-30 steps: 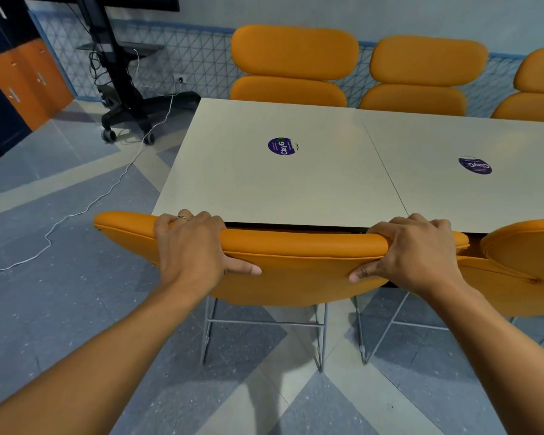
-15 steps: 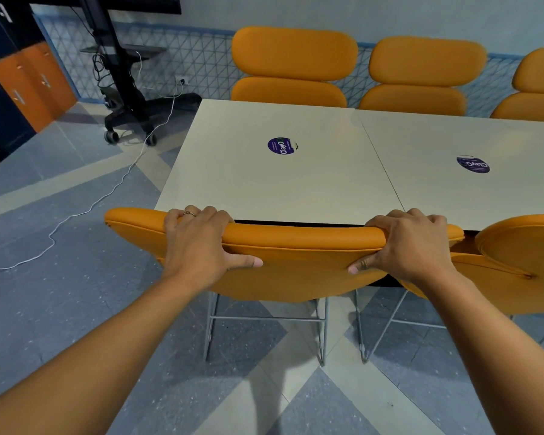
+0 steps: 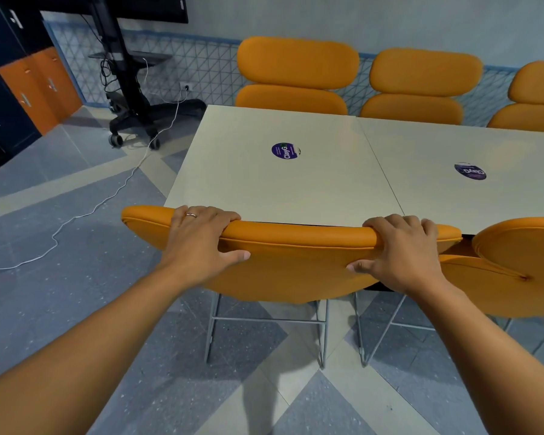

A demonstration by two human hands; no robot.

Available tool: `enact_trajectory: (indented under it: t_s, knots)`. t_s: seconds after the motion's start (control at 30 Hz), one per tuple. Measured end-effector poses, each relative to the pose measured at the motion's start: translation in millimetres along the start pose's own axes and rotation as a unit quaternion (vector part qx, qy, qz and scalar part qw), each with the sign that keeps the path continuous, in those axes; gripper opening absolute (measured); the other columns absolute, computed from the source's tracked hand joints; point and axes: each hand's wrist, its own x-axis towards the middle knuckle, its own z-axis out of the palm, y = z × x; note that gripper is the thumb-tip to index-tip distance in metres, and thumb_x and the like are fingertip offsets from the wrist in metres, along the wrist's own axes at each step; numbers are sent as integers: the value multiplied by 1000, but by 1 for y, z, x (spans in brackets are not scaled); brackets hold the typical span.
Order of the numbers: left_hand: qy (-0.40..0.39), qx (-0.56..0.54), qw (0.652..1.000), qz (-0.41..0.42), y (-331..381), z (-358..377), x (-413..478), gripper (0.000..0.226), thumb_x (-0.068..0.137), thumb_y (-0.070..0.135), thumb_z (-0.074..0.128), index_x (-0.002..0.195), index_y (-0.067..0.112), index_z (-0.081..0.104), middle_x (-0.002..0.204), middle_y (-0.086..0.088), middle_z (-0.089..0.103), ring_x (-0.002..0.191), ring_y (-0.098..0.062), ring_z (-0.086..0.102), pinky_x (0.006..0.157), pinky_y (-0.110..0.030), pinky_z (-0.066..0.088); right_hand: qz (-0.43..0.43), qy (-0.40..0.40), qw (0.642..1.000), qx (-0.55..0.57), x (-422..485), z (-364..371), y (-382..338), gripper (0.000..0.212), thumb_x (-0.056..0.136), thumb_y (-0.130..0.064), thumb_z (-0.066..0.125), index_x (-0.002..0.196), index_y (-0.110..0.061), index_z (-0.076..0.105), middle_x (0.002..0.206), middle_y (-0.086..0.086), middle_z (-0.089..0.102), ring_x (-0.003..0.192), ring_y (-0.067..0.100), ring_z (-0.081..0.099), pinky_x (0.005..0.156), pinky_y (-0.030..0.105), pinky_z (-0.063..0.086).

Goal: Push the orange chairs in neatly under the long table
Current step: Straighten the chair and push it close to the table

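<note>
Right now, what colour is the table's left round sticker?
The sticker is purple with white lettering, clearest in the head view.

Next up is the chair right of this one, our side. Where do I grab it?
Take the neighbouring chair by the rounded top edge of its backrest, from behind, on the near side: its back faces you and the padded rim looks broad enough for both hands, as the left hand and right hand hold this chair now.
</note>
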Motion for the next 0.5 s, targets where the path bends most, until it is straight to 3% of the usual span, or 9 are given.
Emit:
enact_trajectory:
  t_s: [0.17,0.33,0.4,0.5]
  knots:
    - [10,-59,998,12,-10,-14,-6,58,81,57,64,132,32,52,133,7,57,126,-19,45,113,-45,25,-6,-26,999,23,-3,-12,-32,78,73,-75,66,138,-34,51,134,0,57,129,27,46,113,54,22]
    - [39,-117,992,13,-33,-37,-17,39,83,42,69,118,27,64,117,8,65,106,-10,49,95,-35,41,-33,-38,995,83,0,-26,-83,64,83,-65,64,138,-36,52,133,-4,59,123,22,52,104,46,36]
    - [46,-128,991,1,-50,-48,-25,35,83,40,70,116,26,66,115,8,66,101,-5,48,88,-27,38,-48,-35,991,122,1,-34,-110,59,85,-60,66,137,-35,53,131,-4,61,118,21,55,101,45,43]
    - [55,-129,990,-25,-76,-62,-38,33,84,41,69,114,27,67,114,8,67,101,-5,49,88,-26,40,-67,-35,982,174,5,-43,-148,53,87,-55,67,135,-35,56,128,-8,62,110,17,58,92,42,51]
